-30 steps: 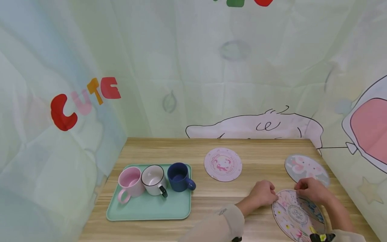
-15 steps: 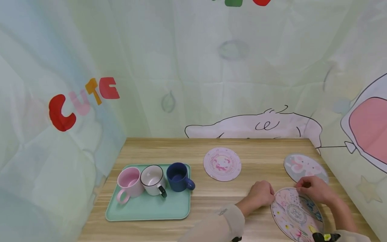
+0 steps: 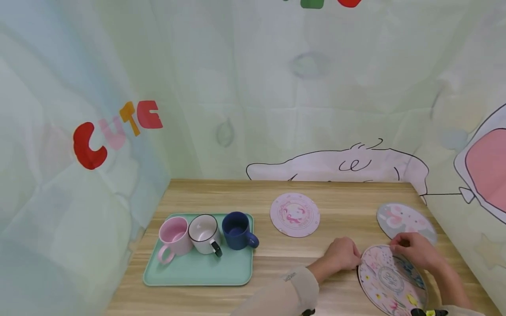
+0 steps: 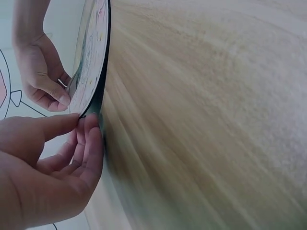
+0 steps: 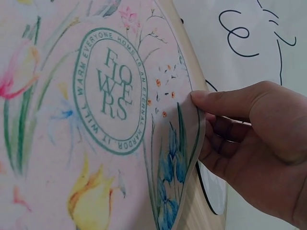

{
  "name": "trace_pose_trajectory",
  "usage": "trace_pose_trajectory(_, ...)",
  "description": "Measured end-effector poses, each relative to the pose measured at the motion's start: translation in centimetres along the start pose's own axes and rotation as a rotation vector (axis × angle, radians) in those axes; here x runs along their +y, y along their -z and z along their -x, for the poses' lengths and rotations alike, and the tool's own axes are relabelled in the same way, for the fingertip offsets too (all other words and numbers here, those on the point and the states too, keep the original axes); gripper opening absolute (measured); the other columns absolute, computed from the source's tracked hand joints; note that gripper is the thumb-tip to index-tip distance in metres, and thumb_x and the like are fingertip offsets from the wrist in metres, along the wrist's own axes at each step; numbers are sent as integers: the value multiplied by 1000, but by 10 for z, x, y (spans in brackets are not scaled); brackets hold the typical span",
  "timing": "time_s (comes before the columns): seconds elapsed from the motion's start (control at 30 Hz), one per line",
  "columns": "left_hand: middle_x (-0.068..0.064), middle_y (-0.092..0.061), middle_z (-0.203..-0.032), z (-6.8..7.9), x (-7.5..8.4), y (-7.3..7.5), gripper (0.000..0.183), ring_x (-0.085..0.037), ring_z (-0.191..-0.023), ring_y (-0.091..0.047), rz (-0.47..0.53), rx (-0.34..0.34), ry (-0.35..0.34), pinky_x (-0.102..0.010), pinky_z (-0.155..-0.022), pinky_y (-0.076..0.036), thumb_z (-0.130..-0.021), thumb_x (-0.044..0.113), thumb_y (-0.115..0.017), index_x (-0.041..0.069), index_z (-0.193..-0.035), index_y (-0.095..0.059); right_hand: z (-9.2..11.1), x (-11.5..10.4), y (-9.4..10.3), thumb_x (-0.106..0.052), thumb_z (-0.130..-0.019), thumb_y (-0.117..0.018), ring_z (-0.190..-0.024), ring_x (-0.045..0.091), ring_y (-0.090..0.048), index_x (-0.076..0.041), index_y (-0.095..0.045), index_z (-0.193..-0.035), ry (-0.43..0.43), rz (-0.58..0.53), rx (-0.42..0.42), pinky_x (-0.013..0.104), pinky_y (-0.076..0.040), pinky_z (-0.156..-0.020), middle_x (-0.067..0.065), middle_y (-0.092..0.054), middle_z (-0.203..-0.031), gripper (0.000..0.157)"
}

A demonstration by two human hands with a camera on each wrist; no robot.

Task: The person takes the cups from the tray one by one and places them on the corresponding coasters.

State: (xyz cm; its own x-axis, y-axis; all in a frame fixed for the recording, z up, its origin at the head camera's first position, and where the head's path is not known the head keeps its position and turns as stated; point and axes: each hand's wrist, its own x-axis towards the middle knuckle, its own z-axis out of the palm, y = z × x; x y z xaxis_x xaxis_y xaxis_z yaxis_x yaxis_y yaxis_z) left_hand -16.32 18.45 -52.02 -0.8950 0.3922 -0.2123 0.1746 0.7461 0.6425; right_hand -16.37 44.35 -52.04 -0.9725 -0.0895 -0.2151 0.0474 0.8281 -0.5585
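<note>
A round placemat (image 3: 391, 281) with a flower print and the word FLOWERS lies at the right front of the table. My left hand (image 3: 343, 254) pinches its upper left edge. In the left wrist view the left thumb is on top, the fingertips are underneath, and this edge stands slightly off the wood. At the top edge my right hand (image 3: 415, 250) pinches the placemat, thumb on the printed face in the right wrist view. Just behind the right hand lies a grey round mat (image 3: 405, 219) with a pink cartoon animal, partly covered by that hand.
A pink round mat (image 3: 294, 215) lies at the back middle of the wooden table (image 3: 221, 193). At left, a mint tray (image 3: 197, 274) holds a pink mug (image 3: 175, 237), a white mug (image 3: 203, 235) and a navy mug (image 3: 237, 230). Printed curtains stand behind and at both sides.
Both hands keep hold of the placemat's edge and have hardly moved. The head view has shifted slightly.
</note>
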Motion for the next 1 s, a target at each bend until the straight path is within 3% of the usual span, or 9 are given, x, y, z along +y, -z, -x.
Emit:
trace_pose_trajectory(0.53, 17, -61, -70, -5, -7, 3, 14, 2, -69, -52, 31, 45, -91, -12, -67, -43, -91, 24, -82, 22, -78, -76, 1, 7, 0, -18, -104, -68, -87, 20, -55, -2, -74, -102, -7, -21, -7, 27, -46, -71, 4, -69, -96, 17)
trace_pose_trajectory(0.83, 16, -59, -70, -8, -16, 5, 14, 1, -67, -51, 43, 104, -73, -13, -63, -42, -89, 22, -81, 21, -77, -74, 4, 8, -2, -15, -101, -71, -87, 22, -54, -3, -73, -100, -28, -32, -31, 27, -44, -70, 3, -64, -92, 12)
trace_pose_trajectory(1.0, 15, -58, -72, -9, -20, 6, 13, 0, -68, -51, 94, 120, -45, -15, -64, -43, -93, 19, -79, 20, -82, -74, 6, 5, -3, -13, -102, -69, -88, 21, -54, -3, -73, -101, 1, -30, 5, 27, -44, -71, 4, -66, -93, 11)
